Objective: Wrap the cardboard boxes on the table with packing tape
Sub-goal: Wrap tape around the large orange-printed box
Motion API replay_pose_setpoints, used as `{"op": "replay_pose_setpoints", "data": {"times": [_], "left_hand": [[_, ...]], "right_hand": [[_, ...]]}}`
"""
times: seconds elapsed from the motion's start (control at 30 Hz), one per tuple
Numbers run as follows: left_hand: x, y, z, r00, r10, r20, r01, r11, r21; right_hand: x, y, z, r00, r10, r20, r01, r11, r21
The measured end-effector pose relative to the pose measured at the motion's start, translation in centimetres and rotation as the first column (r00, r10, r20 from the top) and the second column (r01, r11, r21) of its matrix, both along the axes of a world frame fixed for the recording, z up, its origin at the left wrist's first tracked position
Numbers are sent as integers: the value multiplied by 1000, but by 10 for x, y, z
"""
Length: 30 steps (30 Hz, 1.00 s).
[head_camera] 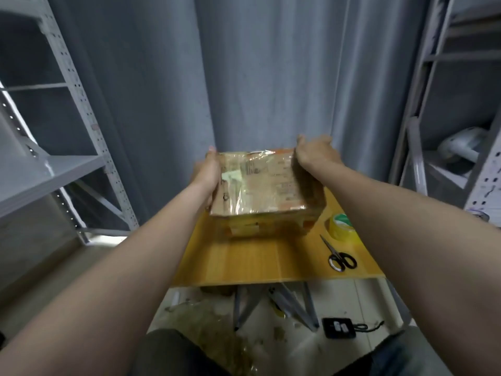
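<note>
Brown cardboard box (pixel 265 185), glossy with clear tape, at far end of yellow wooden table (pixel 257 259). Left hand (pixel 210 170) grips its left side; right hand (pixel 317 153) grips its far right corner. Yellow tape roll (pixel 343 226) lies just right of it

Print on box (pixel 260 183) blurred, tape roll (pixel 342 226) partly hidden behind right forearm (pixel 393 213)
</note>
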<state>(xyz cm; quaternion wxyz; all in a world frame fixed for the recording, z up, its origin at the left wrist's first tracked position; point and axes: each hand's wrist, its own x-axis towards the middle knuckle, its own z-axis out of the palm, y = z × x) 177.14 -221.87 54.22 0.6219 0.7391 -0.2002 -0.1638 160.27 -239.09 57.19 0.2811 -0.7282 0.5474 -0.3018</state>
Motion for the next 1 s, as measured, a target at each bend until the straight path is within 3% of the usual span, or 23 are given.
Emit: {"op": "replay_pose_setpoints", "data": {"times": [0.07,0.2,0.3,0.4,0.5,0.63,0.73,0.87,1.0], "left_hand": [[-7,10,-9,998,55,-2,-55,995,-86],[-33,30,-46,985,133,-112,-140,988,-59],[-51,42,-77,975,192,-109,-192,981,5],[-62,55,-104,979,199,-46,-193,975,113],[-68,63,-121,986,166,-9,-164,980,115],[-77,67,-114,978,143,-151,-135,989,67],[-89,69,-102,951,145,-273,-164,985,-48],[-105,58,-80,971,206,-119,-222,965,-142],[-115,23,-46,996,56,76,-36,971,-236]], "right_hand": [[-16,8,-6,998,6,63,-7,1000,13],[-36,38,-56,990,-33,139,41,998,-57],[-44,62,-98,944,-96,316,98,995,10],[-58,77,-136,927,-109,359,83,993,88],[-69,87,-160,916,-104,386,37,984,177],[-67,94,-161,892,-140,430,-46,918,394],[-66,98,-155,850,-191,491,-15,923,384],[-74,96,-143,772,-216,597,69,963,260],[-86,66,-107,647,-252,719,137,967,216]]}}
